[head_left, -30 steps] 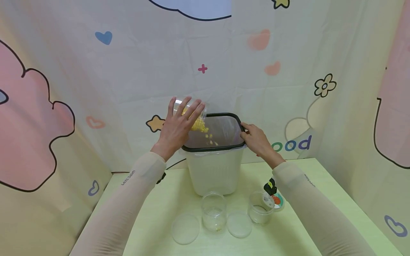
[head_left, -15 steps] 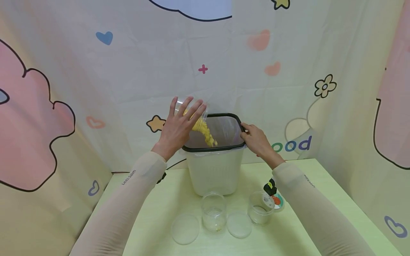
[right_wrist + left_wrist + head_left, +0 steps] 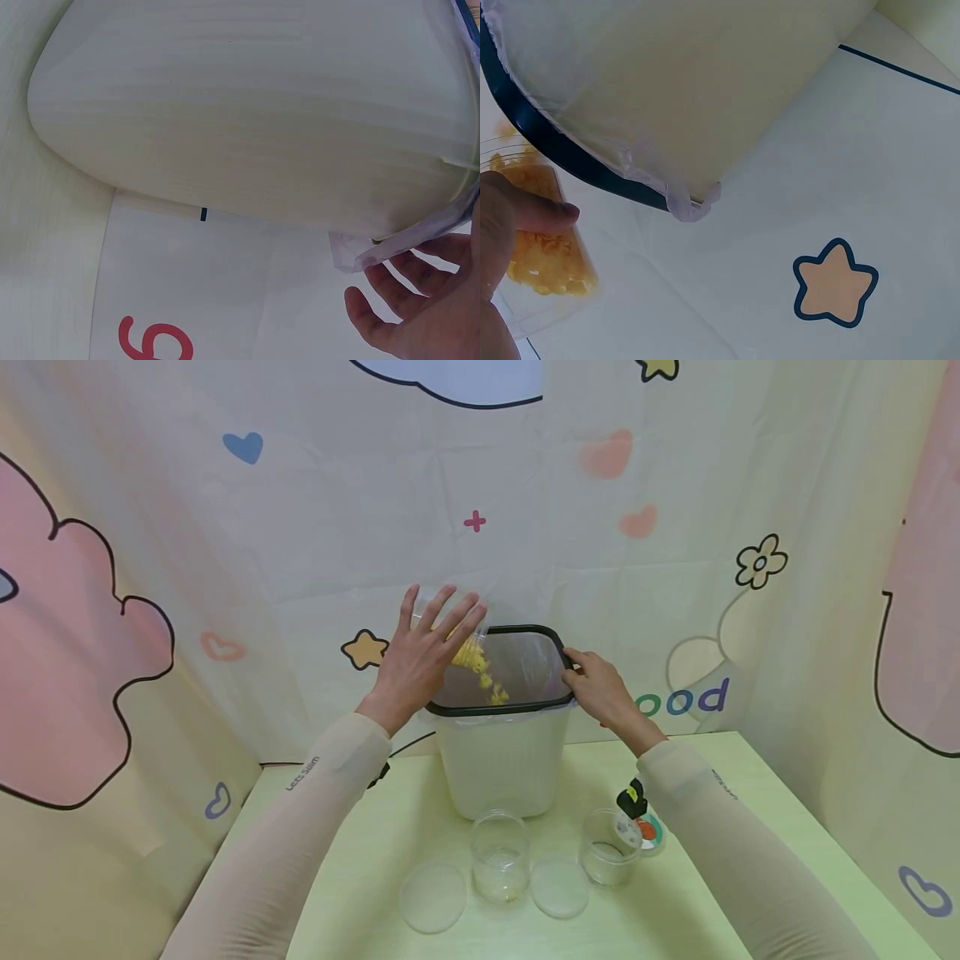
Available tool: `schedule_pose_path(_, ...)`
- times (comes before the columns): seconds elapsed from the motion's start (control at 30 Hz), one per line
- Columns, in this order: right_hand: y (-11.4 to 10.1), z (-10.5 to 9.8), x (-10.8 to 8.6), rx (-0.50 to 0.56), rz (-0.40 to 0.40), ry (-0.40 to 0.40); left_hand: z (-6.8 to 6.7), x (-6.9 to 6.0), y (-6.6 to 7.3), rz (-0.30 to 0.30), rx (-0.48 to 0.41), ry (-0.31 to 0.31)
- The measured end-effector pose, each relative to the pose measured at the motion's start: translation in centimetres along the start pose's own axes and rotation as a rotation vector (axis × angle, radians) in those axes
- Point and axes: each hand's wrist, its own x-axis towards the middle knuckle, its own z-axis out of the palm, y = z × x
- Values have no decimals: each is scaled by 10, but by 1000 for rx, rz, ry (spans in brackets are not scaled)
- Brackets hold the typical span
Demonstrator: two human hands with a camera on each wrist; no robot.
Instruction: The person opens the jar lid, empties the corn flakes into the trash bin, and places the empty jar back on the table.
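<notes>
My left hand point(image 3: 420, 660) grips a clear plastic jar point(image 3: 570, 259), tipped over the left side of a white trash bin point(image 3: 502, 760). Yellow crumbly bits point(image 3: 497, 693), perhaps corn kernels, spill from the jar's mouth into the bin. More of the yellow bits point(image 3: 544, 259) sit inside the jar, seen past my thumb in the left wrist view. My right hand point(image 3: 600, 687) holds the bin's black rim point(image 3: 567, 653) at the right. A thin clear liner bag point(image 3: 405, 244) folds over the rim beside my right fingers. The bin's bottom inside is hidden.
Two clear jars stand before the bin, a middle jar point(image 3: 500, 860) with a few yellow specks and a right jar point(image 3: 609, 852). Two translucent lids, a left lid point(image 3: 433, 897) and a right lid point(image 3: 560, 887), lie on the table point(image 3: 345, 877). A colourful round item point(image 3: 651, 832) is partly hidden.
Yellow bits keep falling from the tilted jar; the stream thickened half a second ago and is now broken into clumps. My left hand tipped very slightly rightward. My right hand stays on the rim.
</notes>
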Motion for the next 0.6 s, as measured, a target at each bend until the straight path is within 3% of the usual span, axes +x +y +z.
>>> schedule_pose_path(0.6,0,0,0,-13,3,3,0,2,1,37,56,-18)
